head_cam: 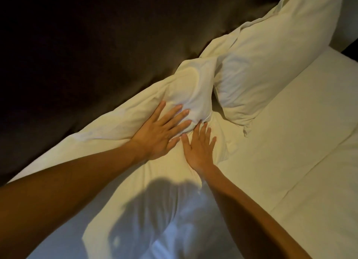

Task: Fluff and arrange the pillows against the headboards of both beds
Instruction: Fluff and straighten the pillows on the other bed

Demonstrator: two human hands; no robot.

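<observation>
Pillows in cream-white cotton cases lie along the dark brown padded headboard [87,45] at the head of the bed. You have the nearer cream-white pillow [120,123] under both palms; it lies long and rumpled beside the headboard, its bunched end [191,92] pushed up into a lump just past your fingers. Your left hand [160,132] lies flat and spread on that lump, fingers extended, gripping nothing. Your right hand [199,148] lies just beside it, also flat with fingers splayed, pressing the pillow's lower edge; its thumb nearly touches your left hand. The second plump cream-white pillow [271,68] leans against the headboard farther along, its corner touching the bunched end of the first. The smooth cream bed sheet [290,142] spreads to your right, a straight fold line crossing it. Your shadow [158,210] falls across the near part of the pillow.
</observation>
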